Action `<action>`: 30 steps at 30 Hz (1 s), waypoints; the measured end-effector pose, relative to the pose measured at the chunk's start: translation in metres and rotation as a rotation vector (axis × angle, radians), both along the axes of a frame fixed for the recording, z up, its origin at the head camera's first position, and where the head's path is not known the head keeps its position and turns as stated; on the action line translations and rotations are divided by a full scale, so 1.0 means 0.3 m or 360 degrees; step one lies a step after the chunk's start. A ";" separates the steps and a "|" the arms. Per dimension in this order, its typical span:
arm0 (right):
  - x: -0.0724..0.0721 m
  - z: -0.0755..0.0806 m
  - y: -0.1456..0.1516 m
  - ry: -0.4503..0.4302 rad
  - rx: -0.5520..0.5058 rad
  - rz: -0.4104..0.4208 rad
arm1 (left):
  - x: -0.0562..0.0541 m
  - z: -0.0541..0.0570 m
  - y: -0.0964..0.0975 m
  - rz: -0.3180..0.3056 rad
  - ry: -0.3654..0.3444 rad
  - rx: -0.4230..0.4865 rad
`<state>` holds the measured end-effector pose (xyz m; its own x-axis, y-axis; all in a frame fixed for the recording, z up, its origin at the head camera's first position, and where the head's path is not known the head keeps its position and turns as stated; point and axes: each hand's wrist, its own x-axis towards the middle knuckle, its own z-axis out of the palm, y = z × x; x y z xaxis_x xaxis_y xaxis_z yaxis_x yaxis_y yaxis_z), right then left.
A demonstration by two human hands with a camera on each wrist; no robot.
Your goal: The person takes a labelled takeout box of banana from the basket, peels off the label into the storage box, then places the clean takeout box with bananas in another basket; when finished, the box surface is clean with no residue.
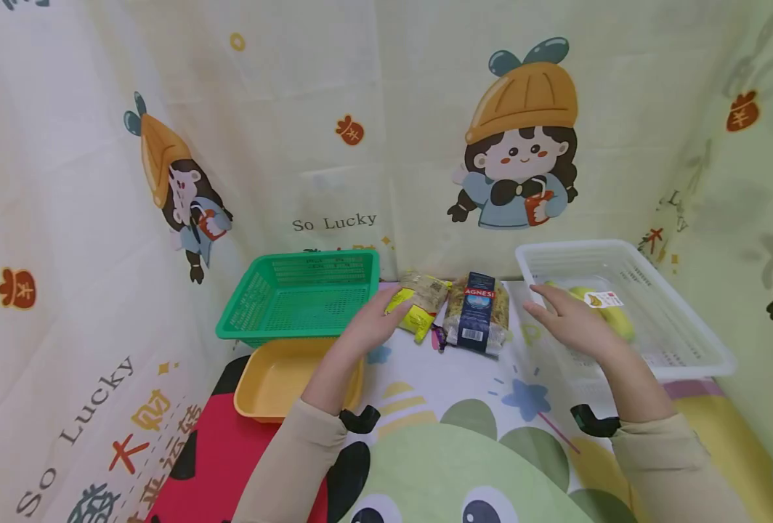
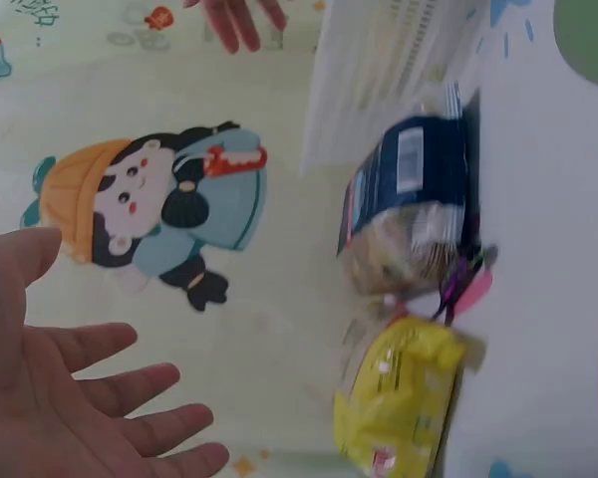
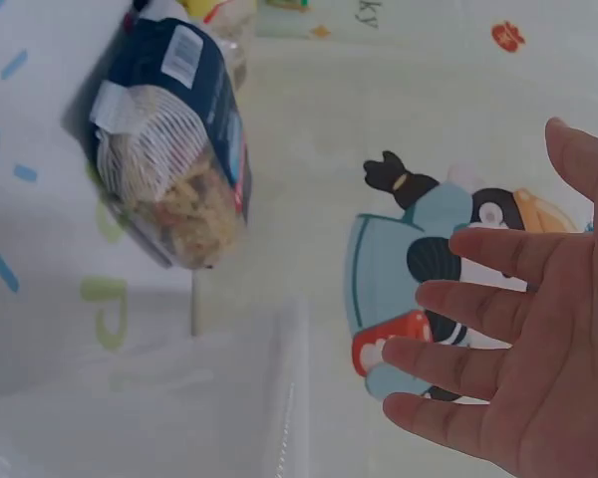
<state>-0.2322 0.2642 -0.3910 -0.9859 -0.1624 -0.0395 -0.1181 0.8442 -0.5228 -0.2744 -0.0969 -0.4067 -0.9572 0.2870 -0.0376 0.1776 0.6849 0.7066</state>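
The left hand (image 1: 375, 319) and right hand (image 1: 579, 323), empty with fingers spread wide, hover left and right of the yellow bag (image 1: 419, 321) and navy-labelled bag (image 1: 478, 309), set far between green basket (image 1: 304, 301) and white basket (image 1: 572, 247), probably for easy reach.

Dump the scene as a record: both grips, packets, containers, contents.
left grip: open, fingers spread, holding nothing; near the yellow packet
right grip: open, fingers spread, holding nothing; near the white basket
packets: yellow packet left, AGNESI bag right
small item: purple piece between them, toward the front
left containers: green basket behind, orange tray in front
right container: white basket
white basket contents: yellow-green item, white label; kind unclear
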 end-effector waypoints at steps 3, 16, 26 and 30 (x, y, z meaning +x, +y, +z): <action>0.006 0.022 0.028 0.0022 -0.0035 0.0021 | -0.016 0.004 0.057 -0.0032 -0.0056 0.0088; -0.015 0.059 0.244 -0.0120 -0.0064 -0.0049 | -0.056 0.015 0.348 -0.0058 -0.0486 0.0674; -0.066 0.089 0.409 -0.0293 -0.0065 -0.0110 | -0.067 0.022 0.542 -0.0266 -0.0709 0.1084; -0.092 0.080 0.468 -0.0324 -0.0103 -0.0175 | -0.065 0.017 0.614 -0.0289 -0.0788 0.1125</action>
